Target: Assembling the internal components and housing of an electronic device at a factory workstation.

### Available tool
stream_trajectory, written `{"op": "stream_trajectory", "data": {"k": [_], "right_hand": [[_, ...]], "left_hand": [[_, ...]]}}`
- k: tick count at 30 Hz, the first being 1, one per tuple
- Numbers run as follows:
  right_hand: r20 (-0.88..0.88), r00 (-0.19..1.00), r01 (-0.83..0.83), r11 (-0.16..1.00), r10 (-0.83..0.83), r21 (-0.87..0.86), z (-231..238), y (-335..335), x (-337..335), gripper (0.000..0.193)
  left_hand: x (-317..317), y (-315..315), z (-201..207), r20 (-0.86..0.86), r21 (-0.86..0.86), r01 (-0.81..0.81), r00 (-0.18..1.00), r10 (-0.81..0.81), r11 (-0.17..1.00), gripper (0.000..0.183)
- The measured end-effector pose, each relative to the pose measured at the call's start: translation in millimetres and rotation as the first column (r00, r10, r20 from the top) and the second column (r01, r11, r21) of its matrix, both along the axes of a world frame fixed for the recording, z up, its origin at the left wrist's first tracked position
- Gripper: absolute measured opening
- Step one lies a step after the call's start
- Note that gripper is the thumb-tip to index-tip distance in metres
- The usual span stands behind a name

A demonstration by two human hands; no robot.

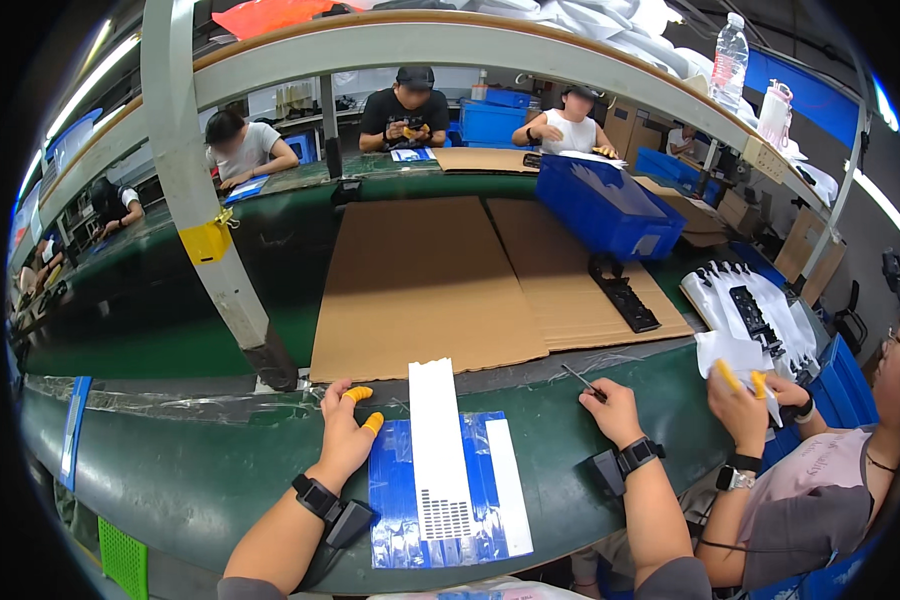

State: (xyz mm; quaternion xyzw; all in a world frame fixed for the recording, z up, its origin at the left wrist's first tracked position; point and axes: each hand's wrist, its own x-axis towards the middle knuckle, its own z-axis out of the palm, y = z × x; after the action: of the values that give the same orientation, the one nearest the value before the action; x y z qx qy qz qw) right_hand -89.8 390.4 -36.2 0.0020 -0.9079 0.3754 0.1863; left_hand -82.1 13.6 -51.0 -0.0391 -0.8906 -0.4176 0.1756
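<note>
My left hand is beside the upper left corner of a blue board covered with clear tape. Its fingers are apart and hold nothing, and yellow finger cots cover the thumb and one finger. A long white backing sheet lies over the board, with rows of small black pieces at its near end. Along the board's right side runs a white strip. My right hand is closed on a slim tool with a thin metal tip and a dark handle, right of the board.
Beyond the green table edge lie flat cardboard sheets, with a black plastic part and a blue bin on them. A grey post rises at left. Close on my right, a co-worker's hands hold a white piece.
</note>
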Motion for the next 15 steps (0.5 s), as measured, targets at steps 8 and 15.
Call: {"op": "stream_trajectory", "data": {"k": [8, 15], "right_hand": [[0.012, 1.000, -0.009, 1.000, 0.009, -0.019, 0.0, 4.3, -0.2, 0.013], [-0.020, 1.000, 0.015, 1.000, -0.015, -0.018, 3.1, 0.8, -5.7, 0.015]], "left_hand": [[0.3, 0.0, 5.6, -0.006, 0.006, 0.029, 1.000, -0.029, 1.000, 0.034], [-1.9, -2.1, 2.2, -0.011, -0.024, -0.002, 1.000, 0.002, 1.000, 0.032]]}}
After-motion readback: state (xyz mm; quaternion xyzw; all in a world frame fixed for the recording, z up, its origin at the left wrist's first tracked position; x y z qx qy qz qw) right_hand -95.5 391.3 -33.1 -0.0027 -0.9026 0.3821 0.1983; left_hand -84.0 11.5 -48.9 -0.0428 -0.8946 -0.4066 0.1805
